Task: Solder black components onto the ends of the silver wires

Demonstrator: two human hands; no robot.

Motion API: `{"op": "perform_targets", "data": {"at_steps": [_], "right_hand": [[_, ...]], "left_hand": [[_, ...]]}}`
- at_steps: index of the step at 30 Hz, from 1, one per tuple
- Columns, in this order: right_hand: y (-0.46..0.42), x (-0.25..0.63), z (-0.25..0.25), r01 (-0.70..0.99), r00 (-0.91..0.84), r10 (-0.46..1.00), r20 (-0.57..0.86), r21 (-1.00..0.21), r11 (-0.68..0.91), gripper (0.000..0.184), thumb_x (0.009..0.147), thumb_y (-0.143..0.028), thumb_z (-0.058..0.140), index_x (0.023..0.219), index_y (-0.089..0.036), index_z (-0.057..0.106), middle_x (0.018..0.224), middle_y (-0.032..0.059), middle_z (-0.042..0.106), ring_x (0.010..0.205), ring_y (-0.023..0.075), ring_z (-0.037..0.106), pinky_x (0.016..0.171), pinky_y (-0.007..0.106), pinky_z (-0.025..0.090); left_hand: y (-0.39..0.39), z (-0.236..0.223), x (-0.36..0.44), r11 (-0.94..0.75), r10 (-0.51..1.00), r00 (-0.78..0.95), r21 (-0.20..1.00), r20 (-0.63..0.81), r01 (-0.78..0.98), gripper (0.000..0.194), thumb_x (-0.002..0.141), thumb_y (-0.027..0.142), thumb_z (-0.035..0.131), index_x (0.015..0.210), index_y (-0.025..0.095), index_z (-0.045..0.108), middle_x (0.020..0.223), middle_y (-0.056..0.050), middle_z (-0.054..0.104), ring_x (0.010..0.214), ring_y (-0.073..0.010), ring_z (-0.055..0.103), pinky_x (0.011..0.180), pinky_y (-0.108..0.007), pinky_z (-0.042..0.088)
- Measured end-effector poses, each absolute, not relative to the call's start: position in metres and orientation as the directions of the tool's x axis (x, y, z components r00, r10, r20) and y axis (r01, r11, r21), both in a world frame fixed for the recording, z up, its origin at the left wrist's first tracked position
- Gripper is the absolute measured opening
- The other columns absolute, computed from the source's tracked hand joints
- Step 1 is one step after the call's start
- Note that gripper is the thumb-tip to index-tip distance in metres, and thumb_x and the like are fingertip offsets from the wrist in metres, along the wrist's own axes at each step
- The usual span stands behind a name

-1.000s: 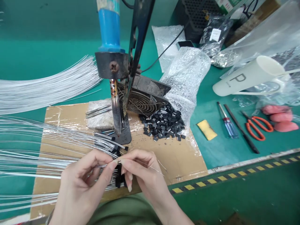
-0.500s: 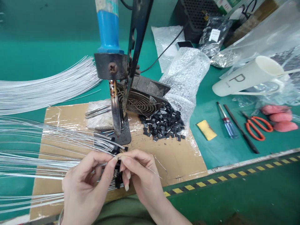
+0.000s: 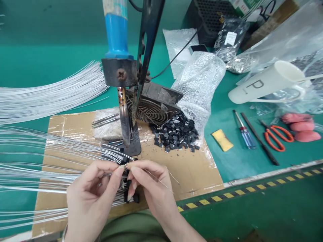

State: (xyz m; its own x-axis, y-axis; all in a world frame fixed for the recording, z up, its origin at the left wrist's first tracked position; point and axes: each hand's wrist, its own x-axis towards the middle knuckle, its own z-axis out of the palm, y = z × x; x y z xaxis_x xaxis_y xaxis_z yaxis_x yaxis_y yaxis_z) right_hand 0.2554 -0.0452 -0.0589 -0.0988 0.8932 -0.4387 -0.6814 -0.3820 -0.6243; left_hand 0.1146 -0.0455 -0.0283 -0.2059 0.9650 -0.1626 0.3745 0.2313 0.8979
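Note:
My left hand [image 3: 94, 195] is closed in a pinch, thumb against forefinger, with its tips beside those of my right hand. What it grips is too small to make out. My right hand [image 3: 153, 185] is pinched too, and a thin bare wire [image 3: 161, 182] sticks out of it toward the lower right. Behind and under my fingers lie black connectors [image 3: 136, 197] on the ends of white wires [image 3: 75, 141]. Just above my hands, the soldering iron [image 3: 123, 117] with its blue handle hangs tip down in a clamp.
Brown cardboard [image 3: 191, 174] covers the bench under my hands. A heap of black connectors [image 3: 176, 132] sits by a round-grilled fan [image 3: 151, 109]. To the right are a yellow sponge [image 3: 222, 139], a screwdriver [image 3: 246, 134], orange-handled scissors [image 3: 277, 136] and a white mug [image 3: 264, 84].
Both hands keep their pinch at nearly the same spot. The lower fingers of my right hand have shifted slightly down and left, showing more of a black connector below.

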Motion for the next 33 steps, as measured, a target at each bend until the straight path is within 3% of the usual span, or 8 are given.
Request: {"op": "perform_targets", "data": {"at_steps": [15,27,33], "right_hand": [[-0.047,0.256,-0.059,-0.648,-0.063,0.919,-0.39,-0.684,-0.335,0.008,0.088,-0.031,0.093,0.085,-0.024,0.09,0.068,-0.0028,0.078,0.048,0.0082,0.071,0.051,0.015,0.061],[-0.046,0.261,-0.061,-0.659,-0.128,0.893,-0.431,-0.637,-0.401,0.013,0.085,-0.034,0.095,0.081,-0.022,0.089,0.064,-0.0032,0.076,0.047,0.007,0.069,0.05,0.014,0.06],[-0.039,0.269,-0.058,-0.653,-0.184,0.878,-0.441,-0.614,-0.445,0.015,0.081,-0.032,0.097,0.076,-0.022,0.088,0.061,-0.0035,0.073,0.046,0.0069,0.067,0.049,0.015,0.061]], "left_hand": [[-0.044,-0.033,0.107,0.071,0.994,-0.109,0.863,-0.018,0.501,0.012,0.093,0.033,0.077,0.084,0.025,0.075,0.071,0.004,0.074,0.056,-0.0083,0.063,0.05,-0.013,0.048],[-0.043,-0.032,0.106,0.023,0.999,-0.054,0.857,0.006,0.515,0.012,0.092,0.03,0.075,0.082,0.025,0.075,0.071,0.003,0.076,0.056,-0.0098,0.065,0.046,-0.014,0.044],[-0.043,-0.03,0.101,0.015,1.0,-0.021,0.82,-0.004,0.572,0.014,0.095,0.032,0.074,0.083,0.025,0.074,0.063,0.005,0.07,0.047,-0.0076,0.053,0.044,-0.017,0.039]]}}
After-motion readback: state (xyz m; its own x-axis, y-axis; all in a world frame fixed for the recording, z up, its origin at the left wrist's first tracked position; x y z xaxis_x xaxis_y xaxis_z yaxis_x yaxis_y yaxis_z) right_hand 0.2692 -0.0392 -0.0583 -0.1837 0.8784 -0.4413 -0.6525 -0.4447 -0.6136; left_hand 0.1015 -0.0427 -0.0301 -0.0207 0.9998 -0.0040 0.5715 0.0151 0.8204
